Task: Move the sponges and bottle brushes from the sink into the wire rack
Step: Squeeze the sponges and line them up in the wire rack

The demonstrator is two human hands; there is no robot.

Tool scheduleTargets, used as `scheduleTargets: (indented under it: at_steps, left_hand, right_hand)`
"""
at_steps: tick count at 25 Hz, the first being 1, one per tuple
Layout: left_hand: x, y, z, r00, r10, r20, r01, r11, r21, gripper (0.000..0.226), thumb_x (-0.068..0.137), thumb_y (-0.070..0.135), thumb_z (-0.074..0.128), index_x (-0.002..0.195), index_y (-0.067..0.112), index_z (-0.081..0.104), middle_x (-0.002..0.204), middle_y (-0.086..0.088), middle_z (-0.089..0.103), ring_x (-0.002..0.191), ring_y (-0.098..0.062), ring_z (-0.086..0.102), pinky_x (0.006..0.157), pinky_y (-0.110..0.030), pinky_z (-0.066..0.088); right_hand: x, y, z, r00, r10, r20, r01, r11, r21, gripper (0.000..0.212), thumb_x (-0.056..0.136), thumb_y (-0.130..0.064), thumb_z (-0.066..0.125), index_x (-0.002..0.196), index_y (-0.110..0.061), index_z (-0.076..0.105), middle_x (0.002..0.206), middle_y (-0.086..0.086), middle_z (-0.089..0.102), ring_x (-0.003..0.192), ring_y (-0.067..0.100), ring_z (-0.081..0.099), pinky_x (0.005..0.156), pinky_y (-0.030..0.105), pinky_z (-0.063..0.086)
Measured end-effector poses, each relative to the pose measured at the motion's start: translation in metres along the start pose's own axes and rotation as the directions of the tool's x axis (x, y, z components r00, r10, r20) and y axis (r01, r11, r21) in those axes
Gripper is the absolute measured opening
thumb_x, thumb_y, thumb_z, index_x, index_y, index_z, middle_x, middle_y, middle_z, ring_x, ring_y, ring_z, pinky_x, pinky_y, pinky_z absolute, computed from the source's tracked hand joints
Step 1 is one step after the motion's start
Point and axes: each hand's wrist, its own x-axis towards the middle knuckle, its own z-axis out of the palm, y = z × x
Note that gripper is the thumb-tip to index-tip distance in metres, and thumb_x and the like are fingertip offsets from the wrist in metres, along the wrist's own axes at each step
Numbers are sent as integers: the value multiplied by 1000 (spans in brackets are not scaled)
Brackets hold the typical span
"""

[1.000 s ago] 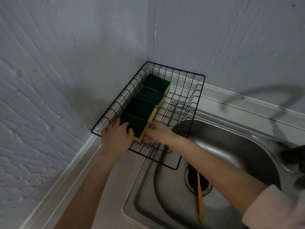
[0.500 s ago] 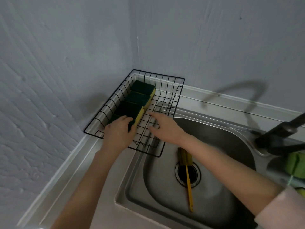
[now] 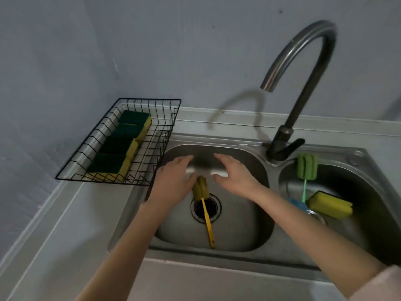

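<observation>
A black wire rack [image 3: 173, 118] stands on the counter at the left, with several green-and-yellow sponges [image 3: 116, 145] in a row along its left side. A yellow bottle brush [image 3: 205, 205] lies in the left sink basin [image 3: 238, 231] across the drain. My left hand [image 3: 173, 181] hovers open just left of the brush head, and my right hand [image 3: 234, 175] hovers open to its right. Neither holds anything. In the right basin [image 3: 368, 192] lie a green bottle brush [image 3: 306, 168], a yellow sponge [image 3: 329, 205] and a blue item [image 3: 298, 204].
A tall curved tap [image 3: 303, 83] rises between the two basins, its spout above the left one. Grey walls meet in a corner behind the rack. Steel counter [image 3: 65, 235] runs to the left and front of the sink.
Both hands have left the sponges in the rack and moved right and down into the left basin. My view has swung right, so the tap and right basin now show.
</observation>
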Motion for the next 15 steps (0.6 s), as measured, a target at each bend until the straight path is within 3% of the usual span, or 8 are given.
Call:
scheduleTargets:
  at_steps: [10,15]
  left_hand:
    - [2,105,64,981,141,133,-145,989,25,53,88,27,49,138,18,32,144,-6,40,130,-25,41,109,-40,33]
    - [9,157,99,965,187,182,-187,982,-17,42,89,26,48,129,17,44,136,-6,49,123,-25,48,105,-42,38]
  right_hand:
    - [-55,97,-54,986,137,-94,-137,991,7,65,87,-21,56,145,-14,27,151,9,34,139,27,32,114,33,25]
    - [-73,153,-80,970,220,-99,-219,975,22,66,88,-22,56,145,-14,25,152,10,32,138,29,33,113,36,29]
